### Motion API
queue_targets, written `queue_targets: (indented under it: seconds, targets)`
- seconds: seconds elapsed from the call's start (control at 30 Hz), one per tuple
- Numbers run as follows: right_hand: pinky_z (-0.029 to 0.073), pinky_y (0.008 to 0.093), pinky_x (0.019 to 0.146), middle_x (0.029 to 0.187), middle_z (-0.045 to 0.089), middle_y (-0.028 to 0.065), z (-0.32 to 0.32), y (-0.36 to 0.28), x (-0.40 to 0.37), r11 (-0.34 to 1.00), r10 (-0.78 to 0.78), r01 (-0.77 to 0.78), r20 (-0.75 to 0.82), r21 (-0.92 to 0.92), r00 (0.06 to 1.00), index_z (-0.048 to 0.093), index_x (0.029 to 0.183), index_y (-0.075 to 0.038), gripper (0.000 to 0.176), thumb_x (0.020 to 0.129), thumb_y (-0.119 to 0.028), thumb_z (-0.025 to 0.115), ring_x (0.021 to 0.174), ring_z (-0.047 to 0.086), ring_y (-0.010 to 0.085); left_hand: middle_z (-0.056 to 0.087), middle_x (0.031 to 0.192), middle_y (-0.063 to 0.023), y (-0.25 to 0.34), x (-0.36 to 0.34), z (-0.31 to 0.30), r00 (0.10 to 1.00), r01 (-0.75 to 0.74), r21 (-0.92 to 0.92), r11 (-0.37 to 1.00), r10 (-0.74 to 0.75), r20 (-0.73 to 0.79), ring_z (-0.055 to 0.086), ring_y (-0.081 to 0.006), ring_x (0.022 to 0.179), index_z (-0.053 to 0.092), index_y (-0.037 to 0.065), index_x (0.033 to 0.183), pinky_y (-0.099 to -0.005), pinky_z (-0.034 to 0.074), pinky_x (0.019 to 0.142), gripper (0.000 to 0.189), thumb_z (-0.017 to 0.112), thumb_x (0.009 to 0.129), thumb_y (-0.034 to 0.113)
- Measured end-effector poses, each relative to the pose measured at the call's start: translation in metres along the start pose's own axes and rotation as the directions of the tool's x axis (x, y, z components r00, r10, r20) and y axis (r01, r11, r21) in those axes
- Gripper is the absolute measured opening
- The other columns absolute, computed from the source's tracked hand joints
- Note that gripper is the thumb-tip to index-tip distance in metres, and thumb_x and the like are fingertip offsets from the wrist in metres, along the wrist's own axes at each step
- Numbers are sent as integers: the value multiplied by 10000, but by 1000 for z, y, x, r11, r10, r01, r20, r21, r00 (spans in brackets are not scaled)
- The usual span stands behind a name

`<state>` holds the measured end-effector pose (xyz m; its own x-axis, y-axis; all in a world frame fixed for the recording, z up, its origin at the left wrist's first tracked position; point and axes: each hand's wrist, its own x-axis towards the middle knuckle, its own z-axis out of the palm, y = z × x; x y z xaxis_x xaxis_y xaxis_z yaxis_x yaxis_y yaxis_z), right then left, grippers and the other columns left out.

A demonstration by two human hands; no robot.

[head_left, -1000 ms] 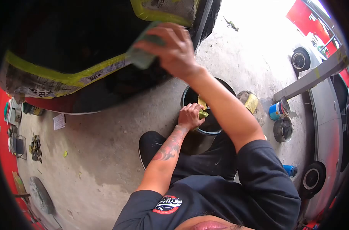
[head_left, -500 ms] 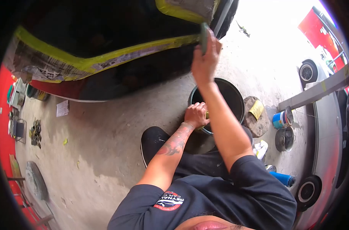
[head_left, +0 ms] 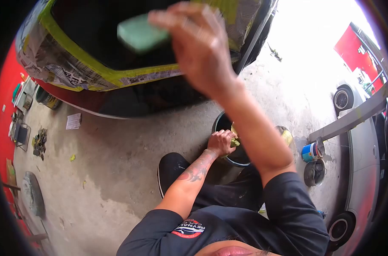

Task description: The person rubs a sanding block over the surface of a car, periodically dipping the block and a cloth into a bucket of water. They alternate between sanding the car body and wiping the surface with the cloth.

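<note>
My right hand (head_left: 202,47) is raised and blurred, gripping a pale green block (head_left: 142,33) by one end, in front of the dark panel of a car (head_left: 87,25). Yellow tape (head_left: 91,64) and newspaper border that panel. Lower down, my left hand (head_left: 221,143) is closed round a crumpled yellowish cloth (head_left: 235,141) at the left rim of a black bucket (head_left: 236,163). My right forearm hides much of the bucket.
A blue paint can (head_left: 310,152) and a metal pot (head_left: 314,173) stand at the right, near a slanting beam (head_left: 356,113) and a silver car (head_left: 362,158). Paper (head_left: 73,121) lies on the floor at the left, with a stone-like slab (head_left: 33,194).
My right hand has swung left and closer to the camera with the green block. My left hand stays by the bucket rim. The view has shifted slightly, showing more of the car.
</note>
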<state>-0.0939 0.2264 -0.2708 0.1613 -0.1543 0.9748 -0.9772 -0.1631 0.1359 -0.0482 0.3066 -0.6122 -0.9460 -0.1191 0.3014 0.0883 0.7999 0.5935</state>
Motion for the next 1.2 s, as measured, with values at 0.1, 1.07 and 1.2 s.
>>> queue_targets:
  seconds: [0.1,1.07,1.2]
  targets:
    - [480,430,875,1053,658,124,-6,32,70,980,-196,189,-144,-56,970,752,1141,-101,399,805,72,624,989,599,346,682,1015,-44,-2,1,4,1000,-28,44,999,27,15,678,-256,1014,658,180,1085,-422,551,912,434,835,726,348]
    - [502,403,818,1047,580,99,74,-88,-92,888,459,-452,147,-80,876,675,1266,-148,534,748,-15,667,999,569,287,650,1008,-110,-22,-9,33,839,-319,121,940,340,-425,653,-318,889,599,88,1095,-439,524,771,470,822,705,226]
    - [482,406,762,1065,600,56,75,-134,-96,927,196,-316,457,201,868,670,1308,-165,543,769,-104,687,918,579,256,684,955,-73,-5,-2,18,975,-125,28,992,128,-180,684,-295,878,646,135,1005,-448,567,786,416,857,663,242]
